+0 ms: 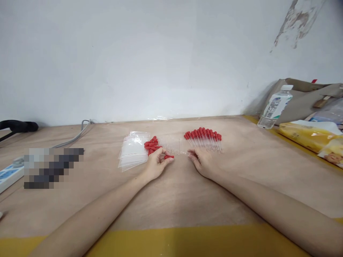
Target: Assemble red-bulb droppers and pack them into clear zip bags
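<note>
My left hand (157,165) pinches a red rubber dropper bulb (169,157) between thumb and fingers. Facing it, my right hand (201,161) is closed on a clear glass dropper tube (183,152), whose end points left; the rest is hidden by the fingers. Loose red bulbs (152,143) lie in a heap just beyond my left hand. A row of bare glass tubes (170,143) rests between that heap and my right hand. Behind my right hand, several droppers with red bulbs fitted (203,134) lie side by side in a fan.
Clear plastic bags (134,151) overlap left of the loose bulbs. At the far left are a power strip (12,175), a grey cable (77,135) and a blurred-out item (53,167). A water bottle (276,107), a beige bag (302,101) and a yellow packet (308,134) stand at right.
</note>
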The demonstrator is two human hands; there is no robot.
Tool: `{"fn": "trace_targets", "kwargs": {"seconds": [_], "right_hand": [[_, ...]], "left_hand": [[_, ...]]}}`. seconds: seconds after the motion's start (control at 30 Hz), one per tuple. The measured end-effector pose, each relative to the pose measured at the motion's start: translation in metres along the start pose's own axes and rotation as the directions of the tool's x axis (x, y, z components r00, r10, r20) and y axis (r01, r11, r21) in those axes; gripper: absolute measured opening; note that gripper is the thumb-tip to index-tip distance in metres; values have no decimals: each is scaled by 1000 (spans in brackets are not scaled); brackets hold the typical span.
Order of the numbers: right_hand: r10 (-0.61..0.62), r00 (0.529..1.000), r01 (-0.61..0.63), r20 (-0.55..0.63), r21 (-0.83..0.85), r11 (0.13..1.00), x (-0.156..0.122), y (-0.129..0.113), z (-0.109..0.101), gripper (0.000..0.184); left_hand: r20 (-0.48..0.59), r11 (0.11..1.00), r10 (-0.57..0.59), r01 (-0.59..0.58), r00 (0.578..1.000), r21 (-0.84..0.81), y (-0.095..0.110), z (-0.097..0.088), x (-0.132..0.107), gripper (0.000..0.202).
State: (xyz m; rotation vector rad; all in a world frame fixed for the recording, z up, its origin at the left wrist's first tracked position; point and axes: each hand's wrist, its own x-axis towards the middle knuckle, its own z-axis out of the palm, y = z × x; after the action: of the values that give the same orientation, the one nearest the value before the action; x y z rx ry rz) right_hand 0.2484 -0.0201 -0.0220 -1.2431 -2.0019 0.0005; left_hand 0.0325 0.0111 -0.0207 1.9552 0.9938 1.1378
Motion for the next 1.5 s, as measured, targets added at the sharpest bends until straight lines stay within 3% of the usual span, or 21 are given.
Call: {"fn": "trace_targets", "kwargs": {"seconds": [0.1,0.37,0.53,0.73,0.83,0.9,1.03,1.1,1.27,1.5], "right_hand": [[-73,997,73,-8,53,996,0,-6,-2,23],[-95,995,92,38,74,993,-2,-18,0,21],[-88,994,76,63,163,984,-2,-20,4,19],[-91,981,32,172,318,948,5,-13,3,23],[-124,952,56,279,240,969,11,-10,-8,21],[-176,934,148,312,111,983,12,-10,-15,21],[-344,923,374,171,-202,905,7,-14,-12,24],[-431,898,438,88,-273,856,2,-14,-4,26],[-455,889,444,-53,-141,885,-1,-3,4,21],[-456,886,444,-89,-121,888,3,3,-4,15]], "left_hand": [[20,1000,14,-14,1000,19,-1,-1,-1,19],[25,996,74,-76,997,45,-3,0,1,22],[105,998,42,-46,994,43,-2,1,0,25],[129,978,98,-119,987,169,3,-2,-3,25],[206,954,122,-172,971,246,10,-4,-5,21],[254,941,131,-201,958,272,15,-3,-7,17],[238,903,157,-237,958,359,19,-2,-8,18],[203,875,217,-282,955,393,18,-2,-8,17],[154,833,386,-415,910,366,16,-8,-6,17],[170,839,339,-379,925,391,18,-9,-6,17]]}}
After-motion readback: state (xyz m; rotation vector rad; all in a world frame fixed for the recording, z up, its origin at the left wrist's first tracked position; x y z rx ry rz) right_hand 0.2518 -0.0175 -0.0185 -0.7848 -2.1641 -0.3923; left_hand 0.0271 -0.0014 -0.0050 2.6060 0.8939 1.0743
